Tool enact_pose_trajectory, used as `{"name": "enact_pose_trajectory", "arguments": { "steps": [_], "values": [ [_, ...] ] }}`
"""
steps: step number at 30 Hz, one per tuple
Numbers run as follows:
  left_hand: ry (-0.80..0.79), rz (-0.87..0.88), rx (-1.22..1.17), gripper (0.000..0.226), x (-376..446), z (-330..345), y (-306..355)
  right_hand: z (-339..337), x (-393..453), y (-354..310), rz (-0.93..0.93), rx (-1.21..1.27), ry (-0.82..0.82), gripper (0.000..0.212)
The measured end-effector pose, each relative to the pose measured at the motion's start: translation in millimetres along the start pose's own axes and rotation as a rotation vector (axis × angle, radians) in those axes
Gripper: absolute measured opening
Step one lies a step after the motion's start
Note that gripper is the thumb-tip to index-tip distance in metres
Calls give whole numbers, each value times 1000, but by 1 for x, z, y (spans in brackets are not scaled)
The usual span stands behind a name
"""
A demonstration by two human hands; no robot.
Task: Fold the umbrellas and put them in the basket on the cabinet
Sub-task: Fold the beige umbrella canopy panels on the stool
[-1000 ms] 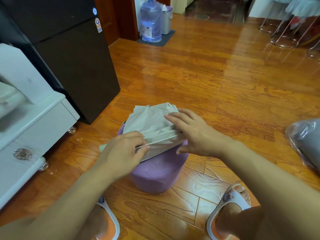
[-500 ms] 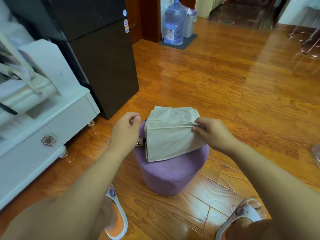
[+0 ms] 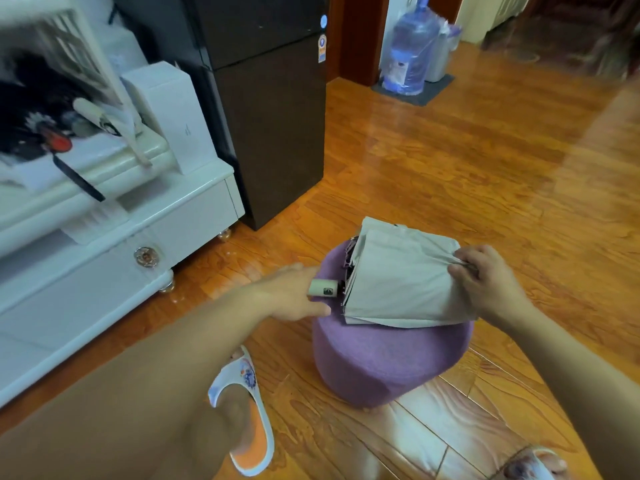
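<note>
A beige umbrella (image 3: 401, 282), collapsed with its fabric loosely gathered, lies across a purple round stool (image 3: 391, 358). Its short beige handle (image 3: 323, 289) points left. My left hand (image 3: 291, 296) is at the handle with fingers stretched out, the handle lying between forefinger and thumb. My right hand (image 3: 485, 282) pinches the bunched fabric at the umbrella's right end. At the upper left a white slatted basket (image 3: 69, 39) stands on the white cabinet (image 3: 104, 237), blurred. Something black (image 3: 31, 112) and a beige handle (image 3: 91, 110) show in it.
A white box (image 3: 173, 112) stands on the cabinet beside the basket. A dark fridge (image 3: 273, 116) stands behind the cabinet. A water bottle (image 3: 408, 53) is by the far doorway. My slippered feet (image 3: 246, 410) flank the stool on the glossy wooden floor (image 3: 450, 150).
The view has swung left, bringing the basket and cabinet into sight. My left hand went from a fist by the handle to outstretched fingers. My right hand keeps its pinch on the fabric.
</note>
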State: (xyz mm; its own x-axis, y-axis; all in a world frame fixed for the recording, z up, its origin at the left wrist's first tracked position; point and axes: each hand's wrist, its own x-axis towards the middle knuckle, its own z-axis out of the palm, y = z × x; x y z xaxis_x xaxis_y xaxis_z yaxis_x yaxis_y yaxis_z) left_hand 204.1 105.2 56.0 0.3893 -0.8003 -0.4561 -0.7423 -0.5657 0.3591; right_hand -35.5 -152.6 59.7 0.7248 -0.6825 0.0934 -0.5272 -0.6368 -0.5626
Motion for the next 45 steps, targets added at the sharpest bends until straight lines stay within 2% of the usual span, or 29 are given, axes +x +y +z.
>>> {"name": "enact_pose_trajectory", "arguments": {
  "steps": [3,7,12,17,19,21,23,26,28,30,32,35,37,40,42,45],
  "values": [
    [-27,7,4,50,11,12,-10,2,-1,-2,32,-11,-26,3],
    [81,54,48,24,13,11,-10,6,-3,-3,56,-18,-55,13],
    [197,162,150,30,-11,9,7,-3,-9,1,103,46,-147,17],
    [100,135,354,27,-28,23,18,-8,-16,1,75,87,-139,23],
    [126,181,349,20,-35,18,23,-10,-18,5,82,99,-118,26],
    [275,277,358,16,-41,0,22,-25,-18,-1,61,143,-52,27],
    [520,345,429,24,-42,-26,17,-46,-18,-19,1,203,57,29],
    [922,278,560,34,-42,-75,17,-64,-15,-52,-157,234,212,16],
    [1041,237,526,38,-41,-93,24,-62,-12,-63,-210,226,309,16],
    [990,238,465,41,-32,-89,24,-53,-10,-54,-187,190,347,21],
    [831,296,426,39,-18,-61,16,-40,-12,-31,-112,125,307,22],
    [509,319,347,35,-1,3,0,-16,-34,3,-28,-60,98,24],
    [371,290,312,36,2,39,-7,-2,-51,9,-11,-121,-3,24],
    [385,276,230,38,3,60,-16,4,-63,9,-46,-82,41,16],
    [400,333,177,42,5,57,-26,2,-68,10,-115,-97,81,7],
    [407,383,201,46,5,50,-40,0,-76,13,-255,-131,-6,6]
  ]
}}
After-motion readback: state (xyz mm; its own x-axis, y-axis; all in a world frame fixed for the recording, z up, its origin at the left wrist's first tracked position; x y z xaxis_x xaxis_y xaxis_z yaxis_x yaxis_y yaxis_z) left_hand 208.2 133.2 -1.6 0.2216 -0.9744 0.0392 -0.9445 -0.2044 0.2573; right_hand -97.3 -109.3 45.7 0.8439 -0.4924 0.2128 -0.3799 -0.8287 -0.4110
